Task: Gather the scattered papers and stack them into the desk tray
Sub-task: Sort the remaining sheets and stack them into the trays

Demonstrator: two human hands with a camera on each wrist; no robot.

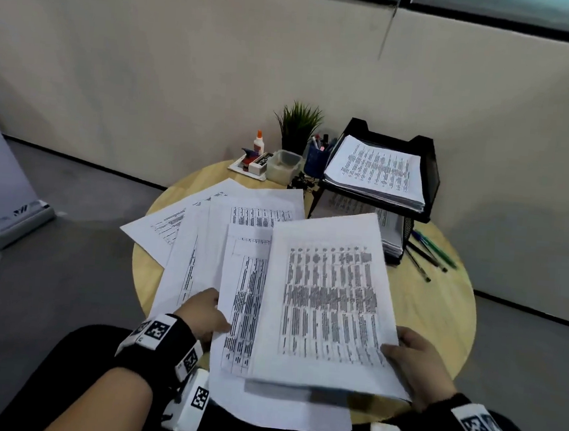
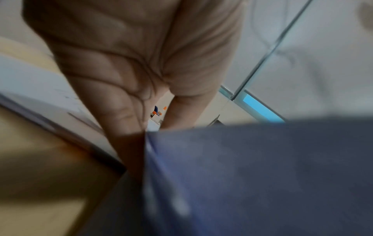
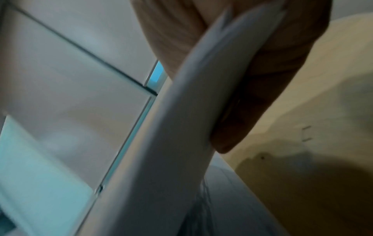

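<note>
Spreading across most of the round pale wooden surface (image 1: 440,311) is a fan of white printed papers (image 1: 212,243), overlapping from 9 o'clock through the centre to the near edge at 6 o'clock. At 1 o'clock stands the black two-tier desk tray (image 1: 429,180); its upper tier carries a stack of printed sheets, and more sheets fill the lower tier. Raised above the fan near 5 o'clock is a thin bundle of printed sheets (image 1: 330,305), tilted toward the tray. The right hand (image 1: 416,364) pinches its near right corner; the right-wrist view shows the paper edge clamped between thumb and fingers (image 3: 252,99). The left hand (image 1: 204,315), at 7 o'clock, has its fingers (image 2: 121,103) pressed together and tucked under a sheet's left edge, thumb on top. Two dark pens and a green one (image 1: 434,250) lie at 3 o'clock, just beside the tray.
</note>
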